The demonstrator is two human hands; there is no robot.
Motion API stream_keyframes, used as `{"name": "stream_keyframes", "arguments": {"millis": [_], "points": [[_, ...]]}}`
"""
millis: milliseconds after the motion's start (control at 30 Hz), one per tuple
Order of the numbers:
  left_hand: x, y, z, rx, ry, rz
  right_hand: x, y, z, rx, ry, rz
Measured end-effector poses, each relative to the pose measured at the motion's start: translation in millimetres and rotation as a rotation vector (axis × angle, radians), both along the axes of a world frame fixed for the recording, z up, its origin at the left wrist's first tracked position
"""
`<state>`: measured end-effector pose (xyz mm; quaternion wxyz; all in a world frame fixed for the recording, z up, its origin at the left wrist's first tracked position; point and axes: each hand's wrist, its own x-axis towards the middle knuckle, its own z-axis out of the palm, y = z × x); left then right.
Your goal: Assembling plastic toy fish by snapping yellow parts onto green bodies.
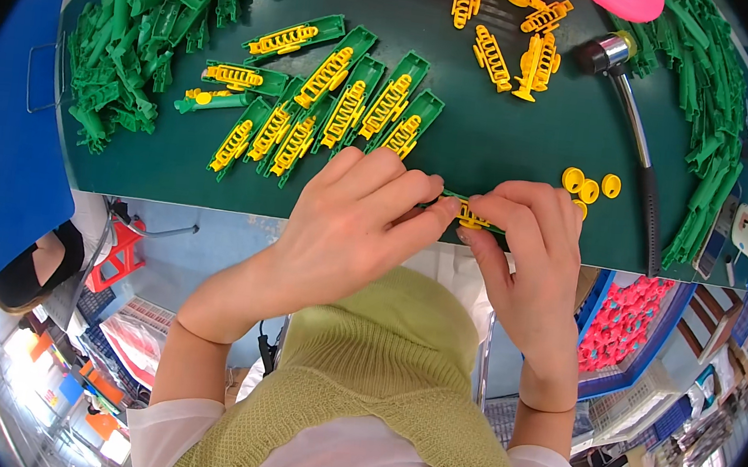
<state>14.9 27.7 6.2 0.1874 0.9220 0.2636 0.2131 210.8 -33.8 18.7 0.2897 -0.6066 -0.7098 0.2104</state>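
Close to the table's near edge, my left hand (364, 201) and my right hand (529, 232) pinch one small part between them. It is a yellow ladder-like plastic piece (470, 214) set in a green plastic shell, mostly hidden by my fingers. Left of and beyond my hands lie several green shells with yellow pieces fitted in them (344, 114). Several small round yellow caps (588, 190) sit beside my right hand, one partly covered by it. Loose yellow ladder-like pieces (493, 59) lie farther off on the dark green tabletop (371, 5).
Heaps of green plastic shells lie at the far left (129, 44) and along the right side (701, 113). A hammer (636, 124) with a black grip rests right of the caps. A pink container (626, 0) stands at the far edge. Below right is a blue bin of pink pieces (624, 324).
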Motion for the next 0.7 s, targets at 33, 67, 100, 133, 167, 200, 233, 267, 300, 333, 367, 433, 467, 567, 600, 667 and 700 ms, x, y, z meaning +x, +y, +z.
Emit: {"name": "stream_keyframes", "arguments": {"millis": [33, 67, 100, 133, 167, 200, 233, 267, 300, 333, 367, 433, 467, 567, 600, 667, 700], "points": [[0, 0, 1, -0.005, 0.009, -0.002, 0, 0, 3, -0.022, -0.012, 0.012], [1, 0, 2, -0.009, 0.018, -0.003, 1, 1, 4, -0.043, -0.025, 0.025], [1, 1, 1, -0.01, 0.019, -0.005, 1, 2, 5, -0.045, -0.024, 0.023], [2, 0, 1, -0.006, 0.013, 0.0, 1, 2, 6, -0.049, -0.032, 0.03], [2, 0, 1, -0.001, 0.008, 0.006, 1, 3, 6, -0.052, -0.04, 0.036], [3, 0, 3, -0.001, 0.008, 0.006, 1, 3, 6, -0.053, -0.04, 0.036], [4, 0, 8, -0.026, 0.047, 0.011, 1, 2, 6, -0.074, -0.031, 0.03], [4, 0, 11, -0.05, 0.087, 0.016, 0, 2, 6, -0.094, -0.022, 0.025], [4, 0, 10, -0.049, 0.087, 0.018, 0, 2, 4, -0.093, -0.022, 0.027], [4, 1, 11, -0.049, 0.095, 0.005, -2, 2, 1, -0.082, -0.044, 0.029], [3, 2, 11, -0.049, 0.104, -0.008, -3, 3, 0, -0.07, -0.065, 0.032], [2, 3, 9, -0.053, 0.071, 0.003, -1, 2, -1, -0.078, -0.081, 0.045], [1, 3, 8, -0.061, 0.036, 0.007, 1, 1, 0, -0.09, -0.098, 0.051], [-6, 0, 12, -0.022, 0.016, 0.043, 3, 0, 7, -0.005, 0.008, 0.03], [-9, 0, 14, 0.002, -0.023, 0.067, 6, -1, 7, 0.0, 0.01, 0.038], [-20, 8, 31, 0.019, -0.025, 0.176, 13, -5, 10, 0.097, 0.14, -0.091], [-27, 13, 37, 0.03, -0.009, 0.231, 15, -3, 9, 0.122, 0.178, -0.135]]}}
